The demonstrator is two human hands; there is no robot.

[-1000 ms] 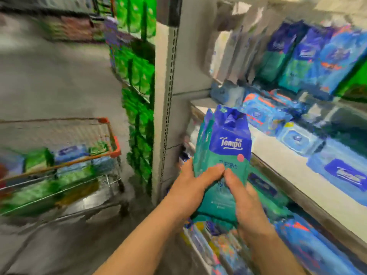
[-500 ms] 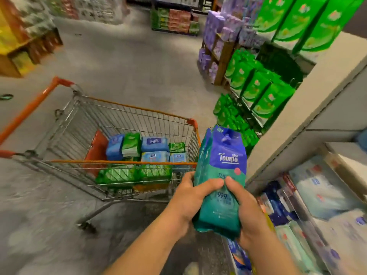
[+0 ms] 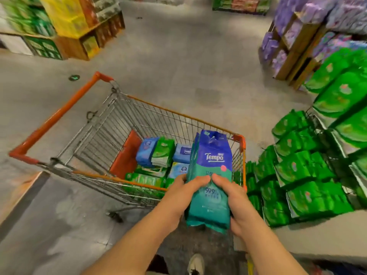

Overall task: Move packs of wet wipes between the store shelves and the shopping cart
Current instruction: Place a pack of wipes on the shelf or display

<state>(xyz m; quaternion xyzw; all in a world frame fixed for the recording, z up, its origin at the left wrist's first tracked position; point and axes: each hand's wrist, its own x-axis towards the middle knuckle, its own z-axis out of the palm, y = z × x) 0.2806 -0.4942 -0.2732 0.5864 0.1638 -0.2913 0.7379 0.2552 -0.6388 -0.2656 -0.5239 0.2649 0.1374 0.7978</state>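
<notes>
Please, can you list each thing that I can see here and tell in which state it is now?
Tempo wipes pack: upright, held over the cart's near corner.
Left hand: grips the pack's left side.
Right hand: grips the pack's right side.
Shopping cart: standing in the aisle, partly filled.
Blue and green packs: lying in the cart.
Green packs: stacked on the display at right.
</notes>
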